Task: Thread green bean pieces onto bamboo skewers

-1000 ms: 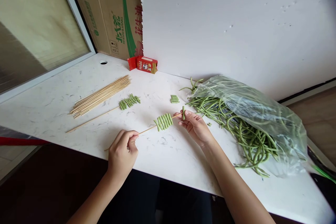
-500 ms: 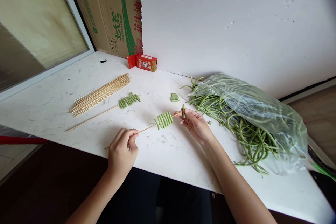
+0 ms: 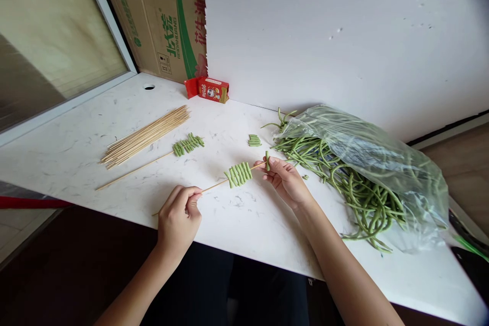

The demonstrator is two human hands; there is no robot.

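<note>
Skewer (image 3: 214,186) runs low-left to upper-right just above the table (image 3: 76,158). Left hand (image 3: 179,219) pinches its butt end. Right hand (image 3: 286,183) pinches a short bean piece (image 3: 267,161), upright and crosswise at the skewer's tip, well apart from the threaded pieces (image 3: 238,174); right hand is the nearer. Thin pale wood; beans matte green, cut stubby. More cut pieces (image 3: 254,140) beyond; long beans spill from a clear bag (image 3: 374,158) right.

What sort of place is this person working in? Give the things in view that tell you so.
Probably a home or small food-prep corner, not a professional kitchen: a marble-look counter by a window, with a bag of long beans, a bundle of skewers and a cardboard box against the wall.
</note>
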